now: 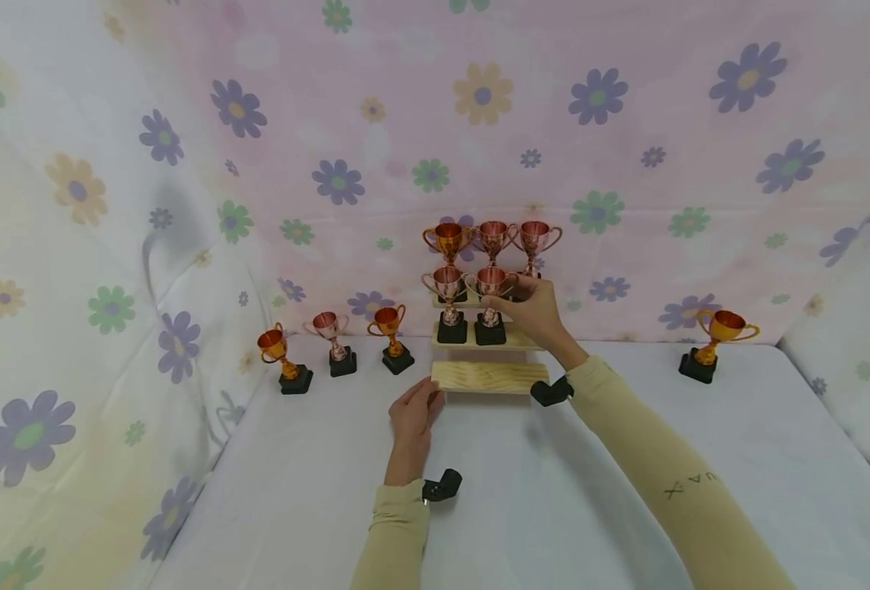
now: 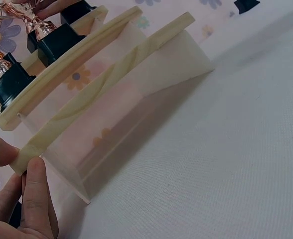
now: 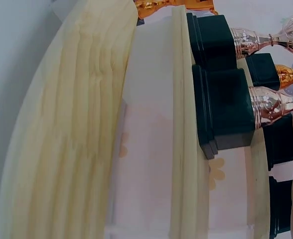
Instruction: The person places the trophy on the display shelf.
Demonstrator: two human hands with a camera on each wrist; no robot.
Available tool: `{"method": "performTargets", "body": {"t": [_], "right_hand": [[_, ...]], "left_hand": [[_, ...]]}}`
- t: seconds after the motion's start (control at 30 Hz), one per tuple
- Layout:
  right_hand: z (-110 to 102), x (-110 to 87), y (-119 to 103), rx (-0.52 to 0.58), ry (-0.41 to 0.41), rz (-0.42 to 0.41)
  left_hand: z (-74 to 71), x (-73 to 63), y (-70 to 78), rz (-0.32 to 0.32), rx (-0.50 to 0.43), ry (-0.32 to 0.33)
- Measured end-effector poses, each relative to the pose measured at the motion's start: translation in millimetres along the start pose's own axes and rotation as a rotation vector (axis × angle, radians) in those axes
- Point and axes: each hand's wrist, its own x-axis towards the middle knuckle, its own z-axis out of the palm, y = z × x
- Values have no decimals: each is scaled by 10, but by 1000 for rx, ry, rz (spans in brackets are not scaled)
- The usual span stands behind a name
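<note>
Starting closest to the camera, a left sleeve (image 1: 394, 537) and a right sleeve (image 1: 678, 475), both pale yellowish, come in from the bottom edge of the frame over a white-covered table (image 1: 258, 492), each with a black wrist camera (image 1: 442, 485) near the cuff. Just left of bottom centre there's the left hand (image 1: 411, 411), its grip clamped on the left end of the bottom step (image 1: 490, 376) of a little wooden stand, thumb on top and fingers underneath, which the left wrist view shows nicely.

A bit further in, right of centre, the right hand (image 1: 534, 307) has its grip closed around the held trophy (image 1: 490, 283), a rose-gold cup on a black base. That base is at the middle step (image 1: 521, 338), though I honestly can't tell if its full weight is down. Just left of it, on the same step, stands another rose-gold trophy (image 1: 446, 284).

Out to the sides, toward the back of the table: at middle left of the frame it goes leftmost gold trophy (image 1: 275, 347), pink-toned trophy (image 1: 328, 326), second gold trophy (image 1: 387, 323); over at middle right, a lone gold trophy (image 1: 727, 326).

Behind the held one, the top step (image 1: 444, 303) carries an orange-gold cup (image 1: 449, 238) plus two rose-gold cups (image 1: 494, 238). Furthest back is a flowered cloth (image 1: 405, 98) filling the upper frame
</note>
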Motion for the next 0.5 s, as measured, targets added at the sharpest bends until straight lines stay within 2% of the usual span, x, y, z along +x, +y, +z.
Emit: {"method": "performTargets", "body": {"t": [0.13, 0.3, 0.5], "right_hand": [[24, -12, 11, 24, 14, -12], [56, -46, 37, 79, 38, 15], [28, -194, 168, 159, 18, 4]], "left_hand": [[9, -12, 0, 10, -2, 3], [17, -22, -2, 15, 0, 3], [8, -13, -8, 31, -9, 2]]}}
